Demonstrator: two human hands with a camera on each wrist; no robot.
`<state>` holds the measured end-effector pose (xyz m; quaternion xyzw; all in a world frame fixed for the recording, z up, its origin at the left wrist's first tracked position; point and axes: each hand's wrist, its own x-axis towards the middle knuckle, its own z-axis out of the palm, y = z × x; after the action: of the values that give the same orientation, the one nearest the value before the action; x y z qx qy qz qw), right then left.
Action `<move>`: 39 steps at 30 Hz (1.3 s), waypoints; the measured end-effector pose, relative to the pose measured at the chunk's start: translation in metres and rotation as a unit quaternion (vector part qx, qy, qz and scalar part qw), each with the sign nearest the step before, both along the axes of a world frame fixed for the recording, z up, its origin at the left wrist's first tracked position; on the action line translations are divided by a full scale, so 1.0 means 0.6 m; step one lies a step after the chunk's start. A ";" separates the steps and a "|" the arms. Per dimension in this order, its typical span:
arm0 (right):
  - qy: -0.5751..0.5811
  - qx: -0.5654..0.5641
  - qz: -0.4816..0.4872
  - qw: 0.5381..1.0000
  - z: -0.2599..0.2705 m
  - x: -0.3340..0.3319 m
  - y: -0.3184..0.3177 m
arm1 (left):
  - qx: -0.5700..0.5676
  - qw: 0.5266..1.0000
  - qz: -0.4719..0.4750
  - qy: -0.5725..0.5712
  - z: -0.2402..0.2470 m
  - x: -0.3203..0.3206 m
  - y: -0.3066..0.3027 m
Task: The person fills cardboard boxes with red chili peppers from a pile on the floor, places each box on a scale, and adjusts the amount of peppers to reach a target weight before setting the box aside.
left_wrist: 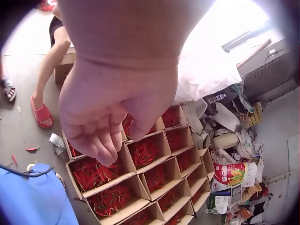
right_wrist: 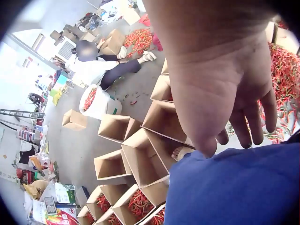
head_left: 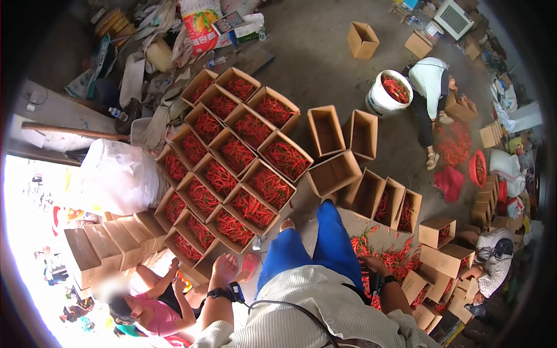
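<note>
Well, from the head view, the left hand (head_left: 225, 268) lies at lower centre-left, just below the packed boxes of red chillies. The nearest full box (head_left: 234, 228) sits up and slightly right of its fingers, its long axis running from upper left to lower right. The right hand (head_left: 376, 265) is well apart, beside the blue trousers (head_left: 336, 238), with a loose chilli heap (head_left: 400, 259) just to its right — so the left is nearer the packed boxes, the right nearer the heap. The right fingertips are dark and hard to make out here.

The left wrist view shows the left fingers loosely bent, partly open, with nothing visible in them. They overlap the upper edge of a box in the lower left of the frame, whose length runs across, rising a little rightward; whether they touch it cannot be told. The palm hides part of the row behind.

In the right wrist view, the right fingers hang apart, fairly open, and no held thing shows. The heap lies beyond them at the right edge, cut off by the frame; the empty boxes (right_wrist: 143, 159) lie left of the thumb. Trousers run close under the fingertips — contact is unclear.
</note>
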<state>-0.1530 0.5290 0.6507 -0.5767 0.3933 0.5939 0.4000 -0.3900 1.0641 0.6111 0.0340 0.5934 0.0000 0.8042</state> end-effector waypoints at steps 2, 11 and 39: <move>-0.019 -0.001 -0.004 1.000 0.001 0.019 -0.010 | 0.014 1.000 0.000 0.027 -0.004 0.049 -0.011; 0.010 0.074 -0.021 0.997 -0.082 0.204 -0.160 | 0.067 0.994 0.071 0.058 -0.035 0.149 -0.069; -0.064 0.019 0.082 0.994 -0.008 0.668 -0.190 | 0.013 0.977 0.207 0.046 0.060 0.406 -0.198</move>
<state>0.2478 0.4149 0.6456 -0.6364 0.3066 0.5938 0.3852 -0.1465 0.9454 0.6473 -0.0792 0.6239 0.1727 0.7580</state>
